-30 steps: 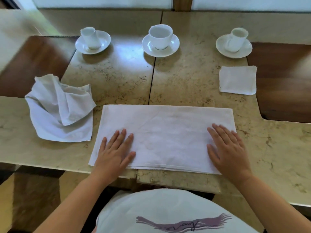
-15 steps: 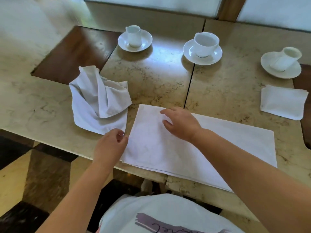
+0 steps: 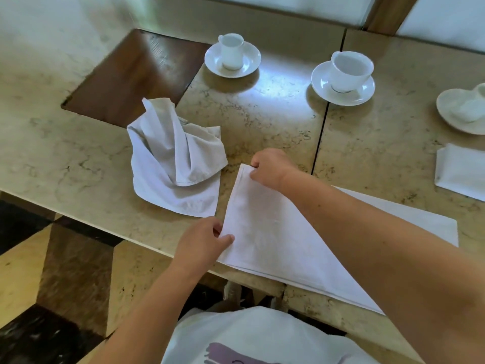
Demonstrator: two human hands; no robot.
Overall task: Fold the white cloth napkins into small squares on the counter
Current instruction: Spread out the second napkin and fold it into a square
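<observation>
- Head view: the long folded napkin (image 3: 275,237) lies along the near edge of the counter (image 3: 78,158), ready for the crosswise fold.
- Left hand (image 3: 203,241) pinches its near left corner; right hand (image 3: 271,166), arm crossed over, pinches the far left corner, probably to carry that end rightward.
- A crumpled napkin (image 3: 173,158) waits just left; a finished square (image 3: 462,172) sits far right.
</observation>
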